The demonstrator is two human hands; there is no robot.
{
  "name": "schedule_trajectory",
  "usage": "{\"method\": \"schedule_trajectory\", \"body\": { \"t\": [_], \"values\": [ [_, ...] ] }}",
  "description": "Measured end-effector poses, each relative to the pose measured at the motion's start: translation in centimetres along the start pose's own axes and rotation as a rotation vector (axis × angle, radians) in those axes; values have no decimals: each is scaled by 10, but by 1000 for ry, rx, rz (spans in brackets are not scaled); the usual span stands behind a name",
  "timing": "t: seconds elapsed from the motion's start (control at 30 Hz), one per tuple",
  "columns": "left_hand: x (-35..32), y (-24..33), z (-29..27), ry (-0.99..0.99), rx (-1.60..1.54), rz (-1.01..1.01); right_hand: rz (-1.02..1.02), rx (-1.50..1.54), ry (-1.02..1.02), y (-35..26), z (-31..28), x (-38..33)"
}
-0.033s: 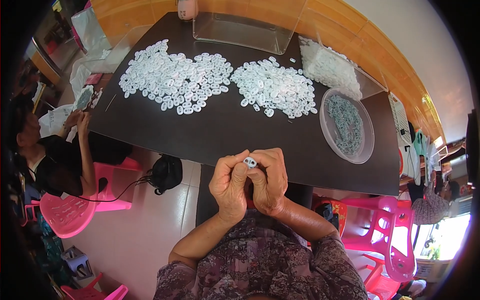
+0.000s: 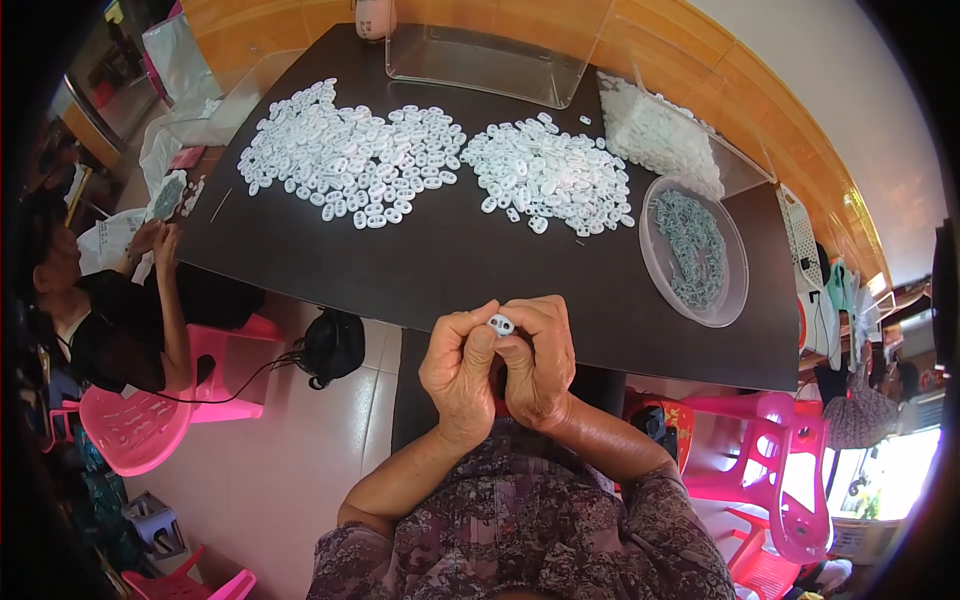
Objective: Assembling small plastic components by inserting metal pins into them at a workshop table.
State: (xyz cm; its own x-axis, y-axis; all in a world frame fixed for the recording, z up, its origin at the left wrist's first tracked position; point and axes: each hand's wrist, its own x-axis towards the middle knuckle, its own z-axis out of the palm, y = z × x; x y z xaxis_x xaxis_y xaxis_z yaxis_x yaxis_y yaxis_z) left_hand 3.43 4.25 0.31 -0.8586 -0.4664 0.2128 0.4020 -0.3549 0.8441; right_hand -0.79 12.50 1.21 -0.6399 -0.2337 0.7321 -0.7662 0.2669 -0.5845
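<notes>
Between the fingertips of both my hands sits a small white oval cord lock with two dark holes facing up. My left hand pinches it from the left with thumb and index finger. From the right, my right hand grips it the same way, its other fingers curled under. Both hands are just over the near edge of the dark table. Farther back lie two heaps of similar white parts, a wide left heap and a smaller right heap.
At right stands a round clear tub of small grey-blue springs. Behind it lies a clear bag of white pieces; a clear bin stands at the back. A co-worker sits at left near pink chairs. A thin stick lies by the left edge.
</notes>
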Motion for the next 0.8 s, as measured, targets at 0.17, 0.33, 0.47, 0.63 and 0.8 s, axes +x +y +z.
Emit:
{"method": "schedule_trajectory", "body": {
  "t": [0.17,0.33,0.47,0.63,0.8],
  "values": [
    [-3,0,2,8,25,44,-89,-17,45,2,2,2],
    [-1,-4,5,45,131,156,-195,-68,43,8,3,4],
    [0,-3,9,30,156,196,-211,-80,54,6,-2,7],
    [4,-4,5,-17,236,88,-44,2,17,12,-11,7],
    [21,-8,11,-167,294,-114,336,24,2,32,-44,22]
  ]
}}
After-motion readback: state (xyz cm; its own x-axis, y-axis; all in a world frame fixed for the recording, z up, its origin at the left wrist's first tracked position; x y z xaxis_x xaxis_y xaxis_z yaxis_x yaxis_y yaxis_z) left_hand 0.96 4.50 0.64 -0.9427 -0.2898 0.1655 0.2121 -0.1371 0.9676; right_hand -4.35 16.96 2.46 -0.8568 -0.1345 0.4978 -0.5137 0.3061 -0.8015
